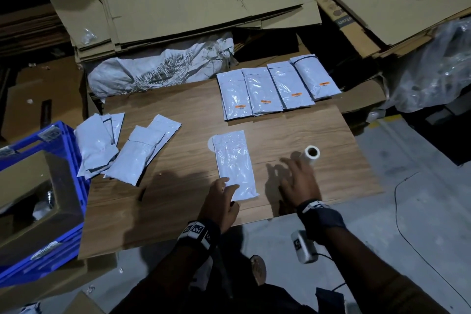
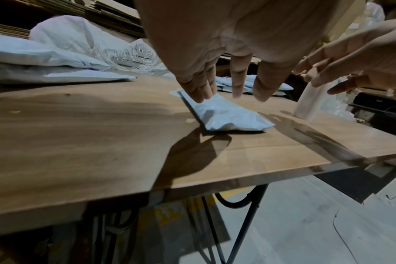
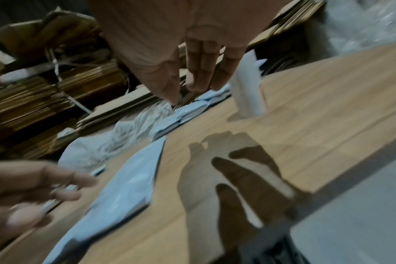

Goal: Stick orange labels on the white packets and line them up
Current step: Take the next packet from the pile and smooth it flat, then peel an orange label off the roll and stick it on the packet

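Left hand: the left hand (image 1: 221, 201) is nearest the camera, at the near edge of the table (image 1: 178, 211); its fingers are straight and loosely spread, the fingertips (image 2: 198, 96) on or just over the near left corner of the single packet (image 1: 234, 164). It grips nothing.
Right hand: the right hand (image 1: 299, 181), to the right of that packet, hovers over the table with fingers extended and spread, gripping nothing; its tips are close to the label roll (image 1: 309, 155), and whether they touch it cannot be told.
Blue crate: a blue crate (image 1: 74, 186) stands off the table's left edge.
Loose packets: a heap of unlabelled white packets (image 1: 122, 148) lies on the left part of the table, overlapping one another.
Single packet: flat near the middle of the table, lengthwise away from the person, with no orange label visible.
Labelled row: four white packets (image 1: 277, 89) lie side by side at the table's far right, each with an orange label (image 1: 265, 102) near its near end.
Label roll: a white roll on the table, right of the single packet.
Sack: a white woven sack (image 1: 163, 69) lies beyond the table's far edge.
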The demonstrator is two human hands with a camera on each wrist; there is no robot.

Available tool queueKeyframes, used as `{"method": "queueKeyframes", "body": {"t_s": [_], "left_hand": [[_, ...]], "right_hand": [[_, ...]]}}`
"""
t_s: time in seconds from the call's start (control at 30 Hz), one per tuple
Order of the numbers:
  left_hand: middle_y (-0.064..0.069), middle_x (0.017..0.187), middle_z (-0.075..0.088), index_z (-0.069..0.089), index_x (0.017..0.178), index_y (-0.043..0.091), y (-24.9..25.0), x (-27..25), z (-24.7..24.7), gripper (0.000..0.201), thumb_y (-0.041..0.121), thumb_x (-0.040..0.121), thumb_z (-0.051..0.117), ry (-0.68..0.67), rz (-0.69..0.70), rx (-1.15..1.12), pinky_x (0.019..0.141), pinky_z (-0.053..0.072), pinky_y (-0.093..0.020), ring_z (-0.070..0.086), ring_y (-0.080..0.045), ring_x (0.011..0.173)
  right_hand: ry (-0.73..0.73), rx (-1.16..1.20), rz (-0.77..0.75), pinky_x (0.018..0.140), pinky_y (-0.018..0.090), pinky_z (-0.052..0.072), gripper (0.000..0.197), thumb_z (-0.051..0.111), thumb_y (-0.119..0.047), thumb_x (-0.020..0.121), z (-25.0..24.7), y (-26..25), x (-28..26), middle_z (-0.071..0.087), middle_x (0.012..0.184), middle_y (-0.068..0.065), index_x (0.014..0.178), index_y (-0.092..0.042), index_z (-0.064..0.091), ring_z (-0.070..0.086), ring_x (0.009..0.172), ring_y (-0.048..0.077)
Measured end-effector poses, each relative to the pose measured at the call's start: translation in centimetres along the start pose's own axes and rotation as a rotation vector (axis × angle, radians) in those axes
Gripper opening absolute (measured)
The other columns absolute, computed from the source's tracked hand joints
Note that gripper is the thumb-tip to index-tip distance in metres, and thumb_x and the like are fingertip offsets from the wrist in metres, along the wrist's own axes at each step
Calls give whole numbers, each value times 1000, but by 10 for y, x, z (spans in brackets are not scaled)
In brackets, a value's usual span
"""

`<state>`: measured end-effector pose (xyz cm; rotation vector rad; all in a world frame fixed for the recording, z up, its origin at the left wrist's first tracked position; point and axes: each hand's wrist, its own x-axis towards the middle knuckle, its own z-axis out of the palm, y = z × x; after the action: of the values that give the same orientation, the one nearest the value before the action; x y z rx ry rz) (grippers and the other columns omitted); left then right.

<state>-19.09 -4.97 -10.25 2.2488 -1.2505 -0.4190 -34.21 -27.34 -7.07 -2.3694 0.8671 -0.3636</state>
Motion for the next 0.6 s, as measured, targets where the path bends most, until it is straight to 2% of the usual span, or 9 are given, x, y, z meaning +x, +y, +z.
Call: {"method": "queueKeyframes", "body": {"t_s": [0.07, 0.13, 0.2, 0.3, 0.37, 0.47, 0.6], "left_hand": [[-17, 141, 49, 66, 127, 12, 10, 8, -1, 46, 18, 82, 66, 5, 18, -4, 105, 47, -46, 52, -36, 127], [-15, 142, 48, 67, 126, 12, 20, 15, -1, 44, 21, 84, 64, 7, 31, -15, 104, 48, -46, 53, -34, 125], [-13, 141, 48, 67, 126, 14, 29, 20, 0, 42, 25, 86, 60, 4, 48, -39, 102, 49, -47, 54, -32, 124], [-10, 140, 49, 67, 125, 17, 42, 28, 1, 42, 34, 88, 55, -7, 82, -78, 101, 48, -48, 52, -30, 127], [-8, 139, 49, 67, 126, 19, 48, 32, 2, 39, 31, 89, 59, -20, 91, -115, 101, 48, -46, 51, -25, 127], [-4, 136, 52, 67, 126, 18, 58, 43, 1, 39, 26, 88, 61, -35, 98, -165, 103, 47, -40, 53, -20, 122], [2, 134, 50, 59, 136, 19, 77, 64, -6, 46, 28, 91, 59, -86, 100, -244, 107, 41, -26, 50, -16, 126]], "right_hand": [[118, -25, 57, 97, 45, 47, 62, 68, -6, 76, -24, 16, 12, 49, 131, 13, 137, -18, 60, 47, 116, 36], [159, -41, 84, 98, 49, 49, 62, 73, -6, 80, -43, 31, 24, 48, 136, 14, 139, -20, 60, 46, 118, 38], [91, -75, 94, 100, 52, 47, 59, 75, -12, 84, -55, 41, 36, 45, 146, 13, 139, -23, 61, 43, 125, 39], [-150, -147, 112, 101, 53, 47, 62, 74, -9, 83, -61, 54, 55, 38, 154, 9, 140, -27, 59, 40, 129, 37], [-244, -157, 79, 98, 49, 49, 55, 73, -8, 84, -59, 59, 64, 46, 143, 12, 136, -23, 63, 48, 124, 39], [-241, -166, 60, 87, 41, 49, 44, 74, -9, 81, -61, 58, 70, 58, 117, 14, 125, -15, 69, 58, 107, 41], [-231, -100, 70, 80, 37, 47, 47, 78, -10, 78, -71, 46, 71, 63, 105, 14, 124, -15, 70, 62, 99, 37]]}}
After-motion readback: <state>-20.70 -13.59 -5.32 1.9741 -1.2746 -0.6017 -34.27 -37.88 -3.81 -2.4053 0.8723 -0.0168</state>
